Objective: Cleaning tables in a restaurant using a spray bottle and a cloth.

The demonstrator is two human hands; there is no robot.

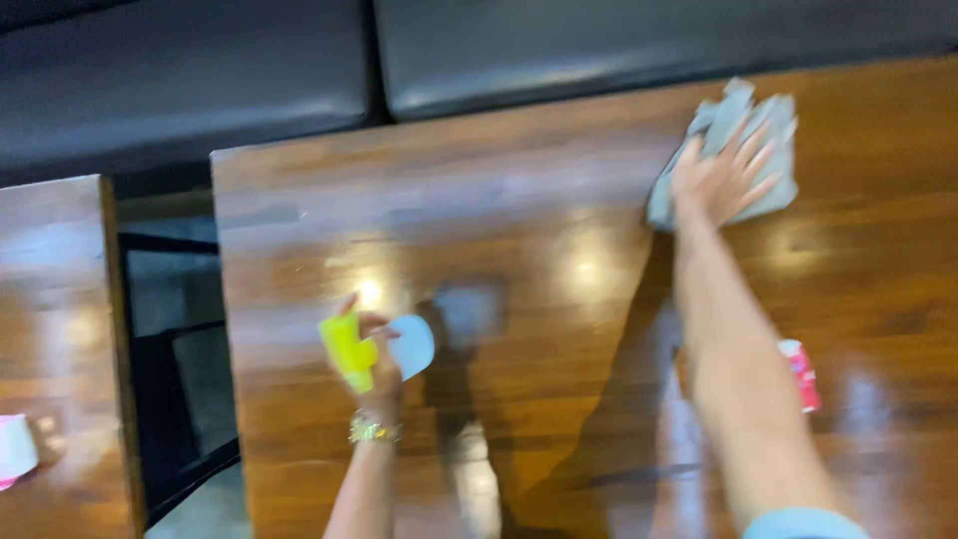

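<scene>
Across the far right of the wooden table [559,210], near its back edge, my right hand [726,180] lies flat with fingers spread apart, pressing on a grey cloth [773,150]. That cloth is crumpled, pale grey-blue, and shows beyond my fingertips and on both sides of the palm; its upper corner lies just short of the table's far edge. Behind that edge runs a dark padded bench [299,70], its two cushions meeting at a seam. My left hand [374,354] is raised over the table's near left part, fingers closed around a spray bottle [349,349] with a yellow-green body and a pale blue-white head [411,344] that points to the right. A bracelet [372,430] circles that wrist. Between my two hands the glossy brown surface lies open, marked only by lamp reflections and the shadows of my arms. Just beside my right forearm, partly hidden by it, stands a small red and white container [803,374], blurred. On the left, the table's edge drops to a dark gap [170,349], beyond which a second wooden table [60,299] carries a pink and white object [15,449] at the frame's border. Motion blur softens all outlines.
</scene>
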